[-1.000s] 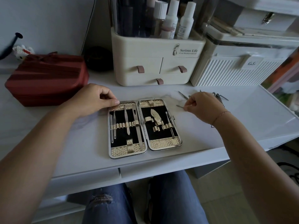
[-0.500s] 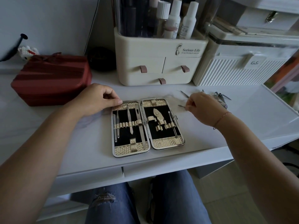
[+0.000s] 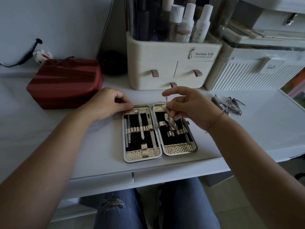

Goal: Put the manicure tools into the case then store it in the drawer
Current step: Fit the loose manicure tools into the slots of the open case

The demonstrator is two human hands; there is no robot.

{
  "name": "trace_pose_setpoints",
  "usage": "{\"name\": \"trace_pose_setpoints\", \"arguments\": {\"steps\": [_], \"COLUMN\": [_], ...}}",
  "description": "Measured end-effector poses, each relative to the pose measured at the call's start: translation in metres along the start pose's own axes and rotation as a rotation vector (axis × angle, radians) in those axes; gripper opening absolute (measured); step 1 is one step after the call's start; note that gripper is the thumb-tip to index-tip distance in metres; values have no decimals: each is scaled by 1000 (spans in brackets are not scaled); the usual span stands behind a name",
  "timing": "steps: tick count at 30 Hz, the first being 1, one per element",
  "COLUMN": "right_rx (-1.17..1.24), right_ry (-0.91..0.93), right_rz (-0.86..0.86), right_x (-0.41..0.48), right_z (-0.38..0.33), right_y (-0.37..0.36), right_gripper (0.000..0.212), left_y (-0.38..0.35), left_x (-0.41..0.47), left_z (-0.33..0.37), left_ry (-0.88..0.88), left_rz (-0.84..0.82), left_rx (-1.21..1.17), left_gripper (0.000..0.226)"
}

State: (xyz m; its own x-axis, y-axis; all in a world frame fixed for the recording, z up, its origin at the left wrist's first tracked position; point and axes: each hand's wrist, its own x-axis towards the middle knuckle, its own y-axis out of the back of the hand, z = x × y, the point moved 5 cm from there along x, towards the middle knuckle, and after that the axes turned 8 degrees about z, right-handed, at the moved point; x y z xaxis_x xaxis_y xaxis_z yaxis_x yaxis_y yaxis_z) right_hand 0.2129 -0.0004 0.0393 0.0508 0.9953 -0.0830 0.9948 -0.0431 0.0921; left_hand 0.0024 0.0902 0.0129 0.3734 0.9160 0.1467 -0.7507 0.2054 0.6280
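An open gold-trimmed manicure case (image 3: 179,148) lies flat on the white desk (image 3: 247,138), with several metal tools strapped into its black lining. My left hand (image 3: 107,104) rests with curled fingers on the case's top left corner. My right hand (image 3: 186,104) hovers over the right half and pinches a thin metal tool (image 3: 166,104) upright, its lower end near the straps. A pile of loose nail clippers (image 3: 227,104) lies on the desk to the right of the case.
A cream organiser (image 3: 171,66) with small drawers and bottles stands behind the case. A ribbed white box (image 3: 254,75) is at the back right, a red pouch (image 3: 66,83) at the left. The desk's own drawer fronts (image 3: 102,180) run below the front edge.
My right hand has lifted a thin tool off the desk and brought it left over the case's right half. The left hand stayed at the case's corner.
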Motion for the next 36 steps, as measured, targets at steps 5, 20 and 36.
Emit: {"name": "trace_pose_setpoints", "arguments": {"steps": [5, 20, 36], "right_rx": [-14, -437, -772], "right_ry": [14, 91, 196], "right_rz": [-45, -59, -173], "right_x": [19, 43, 33], "right_z": [-3, 0, -6], "right_y": [-46, -79, -82], "right_gripper": [11, 12, 18], "left_y": [1, 1, 0], "left_x": [0, 1, 0], "left_z": [3, 1, 0], "left_ry": [-5, -9, 4], "left_rz": [-12, -58, -66], "left_rx": [46, 51, 10], "left_gripper": [8, 7, 5]}}
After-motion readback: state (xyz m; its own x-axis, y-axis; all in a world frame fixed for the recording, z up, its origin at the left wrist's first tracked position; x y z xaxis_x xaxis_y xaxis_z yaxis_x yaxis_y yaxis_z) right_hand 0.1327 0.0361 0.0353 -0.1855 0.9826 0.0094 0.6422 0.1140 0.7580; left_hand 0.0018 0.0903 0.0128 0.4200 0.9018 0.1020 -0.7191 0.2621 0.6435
